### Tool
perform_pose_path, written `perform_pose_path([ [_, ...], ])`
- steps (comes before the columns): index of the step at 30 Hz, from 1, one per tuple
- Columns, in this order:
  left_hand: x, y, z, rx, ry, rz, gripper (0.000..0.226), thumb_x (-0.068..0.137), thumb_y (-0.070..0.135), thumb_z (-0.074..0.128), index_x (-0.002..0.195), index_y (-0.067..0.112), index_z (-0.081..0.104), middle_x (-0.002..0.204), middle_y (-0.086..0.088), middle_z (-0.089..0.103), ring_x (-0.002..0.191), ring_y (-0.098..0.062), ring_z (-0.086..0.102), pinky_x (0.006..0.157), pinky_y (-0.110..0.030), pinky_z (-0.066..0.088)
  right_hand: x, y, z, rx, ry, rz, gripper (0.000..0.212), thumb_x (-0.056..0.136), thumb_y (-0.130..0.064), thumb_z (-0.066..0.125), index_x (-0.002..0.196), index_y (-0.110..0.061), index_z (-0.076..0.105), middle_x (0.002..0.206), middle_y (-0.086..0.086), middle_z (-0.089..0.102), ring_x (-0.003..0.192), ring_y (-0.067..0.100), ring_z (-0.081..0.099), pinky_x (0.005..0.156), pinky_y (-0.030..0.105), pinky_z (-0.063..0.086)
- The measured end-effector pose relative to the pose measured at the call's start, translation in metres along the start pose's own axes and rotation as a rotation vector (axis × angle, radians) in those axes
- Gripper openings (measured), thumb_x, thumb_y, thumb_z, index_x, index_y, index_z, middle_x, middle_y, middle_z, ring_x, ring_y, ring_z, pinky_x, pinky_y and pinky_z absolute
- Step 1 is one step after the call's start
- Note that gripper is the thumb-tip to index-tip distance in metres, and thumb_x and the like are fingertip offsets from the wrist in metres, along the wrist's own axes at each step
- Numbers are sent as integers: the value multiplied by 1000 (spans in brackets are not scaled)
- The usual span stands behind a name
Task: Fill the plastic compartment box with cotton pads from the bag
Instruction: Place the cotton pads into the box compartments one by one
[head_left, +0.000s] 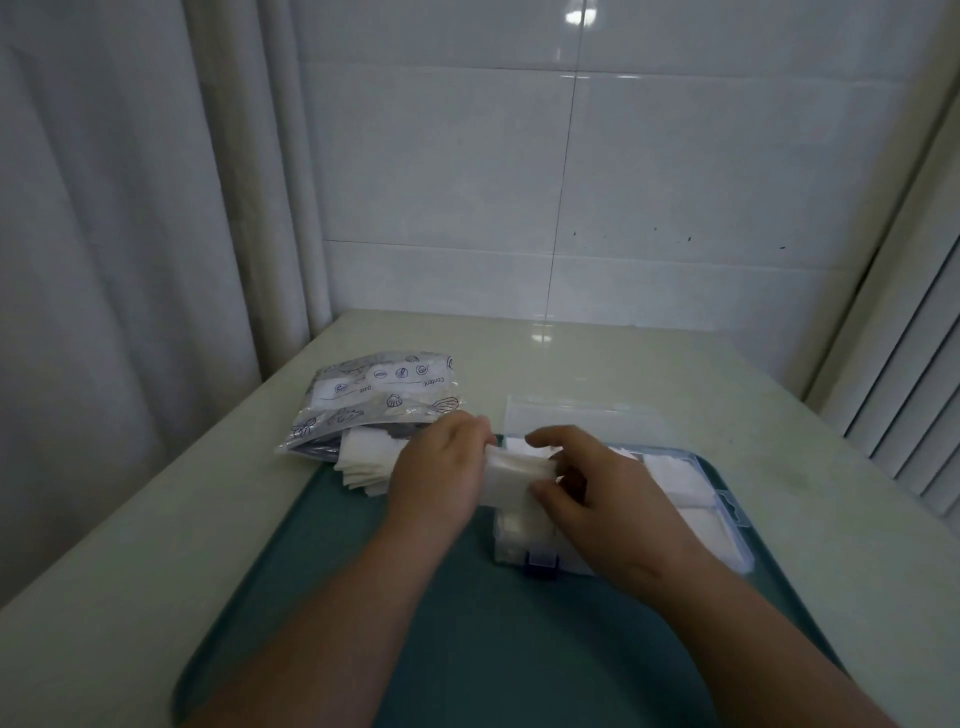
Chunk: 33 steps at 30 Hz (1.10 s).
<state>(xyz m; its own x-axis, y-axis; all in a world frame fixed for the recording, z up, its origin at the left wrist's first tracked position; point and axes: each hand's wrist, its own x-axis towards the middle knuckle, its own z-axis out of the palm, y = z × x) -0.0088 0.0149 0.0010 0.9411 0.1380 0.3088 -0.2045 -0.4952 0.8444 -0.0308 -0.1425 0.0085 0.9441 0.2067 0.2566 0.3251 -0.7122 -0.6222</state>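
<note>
Our left hand (441, 467) and right hand (613, 493) meet over the near-left corner of the plastic compartment box (730, 525). Between them we hold a small stack of cotton pads (517, 475). The left hand's fingers curl round its left end, and the right hand pinches its right end with the thumb below and fingers above. The stack sits just above the box's left compartment, where more white pads (519, 525) already lie. We cannot tell whether the held stack touches them.

The compartments to the right also show white pads (675, 478), partly hidden by our right hand. The box's clear lid (582, 415) lies open behind it, and a dark blue latch (543, 564) sits on its near edge.

Just left of our left hand, a loose pile of pads (363, 462) spills from the mouth of the printed plastic bag (379, 400), which lies flat on the table (156, 519). The box rests on a teal tray (363, 597), and the pile overlaps the tray's far-left edge.

A pale curtain (130, 208) hangs at left, and white wall tiles (571, 182) stand behind.
</note>
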Motion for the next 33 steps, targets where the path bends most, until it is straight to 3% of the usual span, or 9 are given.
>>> perform_pose_path([
  [5,-5,3,7,-80,-25,-38,16,93,17,49,87,26,60,84,5,64,79,-10,57,63,-28,40,-1,-2,-1,21,46,-26,11,95,-32,55,100,-38,47,84,-18,63,73,0,60,63,14,50],
  [8,-5,3,8,-147,-22,-102,22,93,11,46,92,31,56,92,2,65,84,-14,58,64,-29,41,-1,-3,-1,-13,41,-18,5,94,-33,56,96,-36,53,83,-8,68,72,8,63,67,26,56],
  [14,-8,8,7,-223,-95,-148,16,95,16,47,94,25,60,93,5,61,82,-10,53,62,-26,38,-1,-4,-1,-28,18,-3,18,92,-32,60,100,-38,45,86,-16,61,76,-1,60,62,11,48],
  [19,-7,10,2,-396,-152,-153,17,86,37,56,89,21,60,84,5,60,83,-15,55,76,-34,43,2,1,-9,74,143,55,20,89,-29,65,93,-35,46,87,-7,67,76,6,65,70,26,56],
  [20,-7,10,1,-394,-153,-137,11,88,32,59,95,24,60,88,3,62,84,-15,58,78,-34,45,2,1,-13,136,161,77,19,89,-27,65,91,-33,48,86,-4,68,74,8,67,70,28,58],
  [23,-7,7,3,-319,-146,-58,33,85,17,67,108,36,52,93,-7,66,81,-17,63,76,-31,50,1,0,-18,237,139,123,17,88,-22,66,88,-26,50,83,-1,70,66,7,69,70,31,59],
  [25,-6,7,4,-297,-153,-15,37,85,15,67,107,37,49,91,-9,68,81,-22,65,76,-35,54,1,1,-20,203,125,116,14,88,-23,65,86,-24,51,79,-3,69,68,11,67,70,34,59],
  [29,-3,13,7,-325,-215,-31,32,88,11,65,106,29,45,92,-10,70,79,-21,71,69,-28,58,1,3,-29,173,144,105,11,90,-30,62,85,-26,54,82,-6,64,73,10,60,63,24,52],
  [33,-2,25,14,-331,-195,-57,28,88,12,67,102,24,46,88,-11,67,66,-22,70,68,-40,61,3,11,-40,125,142,128,13,87,-20,67,79,-25,57,78,-3,67,73,17,64,71,35,59],
])
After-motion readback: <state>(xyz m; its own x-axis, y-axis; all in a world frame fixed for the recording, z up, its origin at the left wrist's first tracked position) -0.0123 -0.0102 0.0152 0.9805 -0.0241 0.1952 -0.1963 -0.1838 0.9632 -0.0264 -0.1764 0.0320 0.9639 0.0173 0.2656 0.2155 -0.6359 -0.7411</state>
